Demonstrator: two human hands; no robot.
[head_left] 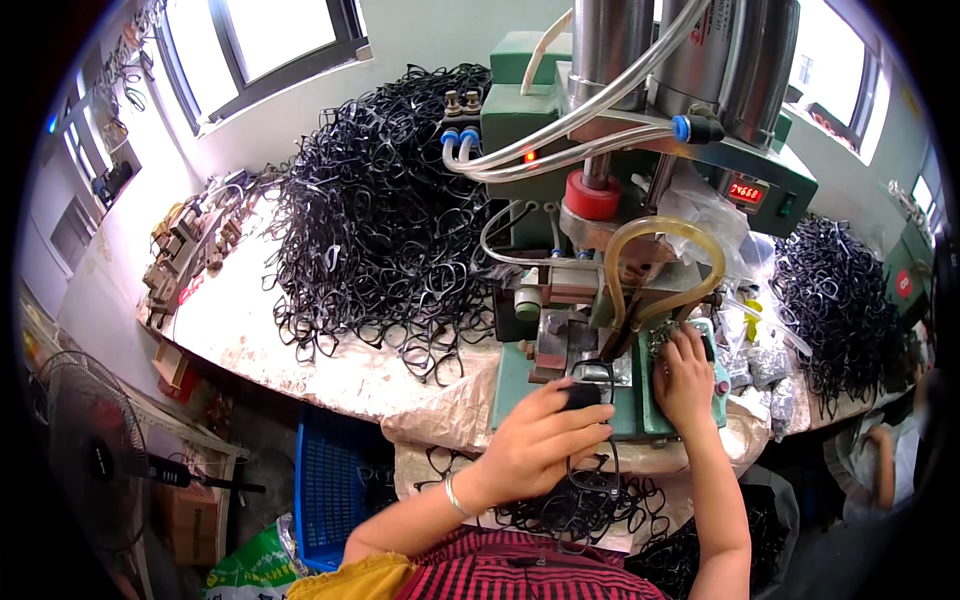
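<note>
My left hand grips a black plastic eyeglass frame and holds it against the base of the green press machine, just under its metal die block. A thin bracelet sits on that wrist. My right hand rests with curled fingers on the right side of the machine's platform, over small metal parts; whether it pinches one is hidden. More black frames lie in a heap by my lap.
A big pile of black eyeglass frames covers the bench at left, a second pile at right. Clear and amber hoses loop from the machine's cylinders. A blue crate and a fan stand below left. Another person sits at right.
</note>
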